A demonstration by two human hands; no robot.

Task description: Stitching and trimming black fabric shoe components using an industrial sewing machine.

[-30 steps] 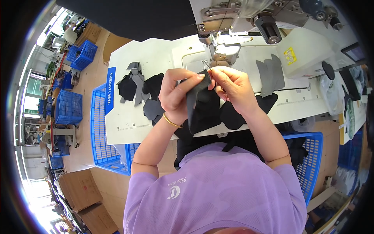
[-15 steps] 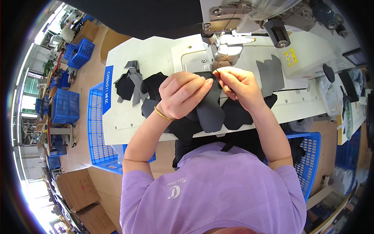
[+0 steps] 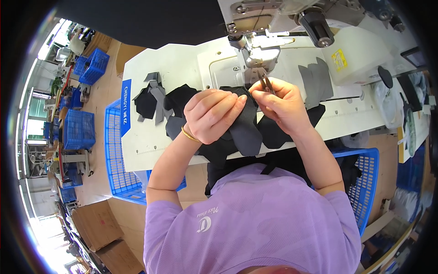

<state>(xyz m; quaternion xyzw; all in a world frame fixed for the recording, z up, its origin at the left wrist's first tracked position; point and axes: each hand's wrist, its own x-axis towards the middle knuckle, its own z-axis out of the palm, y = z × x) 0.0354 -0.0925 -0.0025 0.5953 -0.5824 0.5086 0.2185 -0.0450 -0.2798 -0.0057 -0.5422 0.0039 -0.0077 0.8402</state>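
Observation:
My left hand (image 3: 211, 115) is closed in a pinch on the top edge of a dark grey fabric piece (image 3: 247, 130), which hangs down between my hands. Small dark thread snips (image 3: 265, 82), their two points apart and facing the machine, are held in my right hand (image 3: 284, 104). Its thumb and forefinger are close beside the fabric's upper edge. More black and grey cut pieces (image 3: 275, 132) lie under and around my hands. Just beyond them is the sewing machine's needle area (image 3: 258, 59), lit by a lamp.
Loose black and grey scraps (image 3: 150, 100) lie on the white table (image 3: 175, 59) at left; lighter grey pieces (image 3: 315, 82) lie at right. Blue baskets stand below, one at left (image 3: 114, 155) and another at right (image 3: 367, 187). The machine head (image 3: 255, 23) overhangs the table's far side.
My right hand has turned, and the snips' points now show above its fingers. My left hand keeps its pinch on the fabric. The whole view has shifted slightly.

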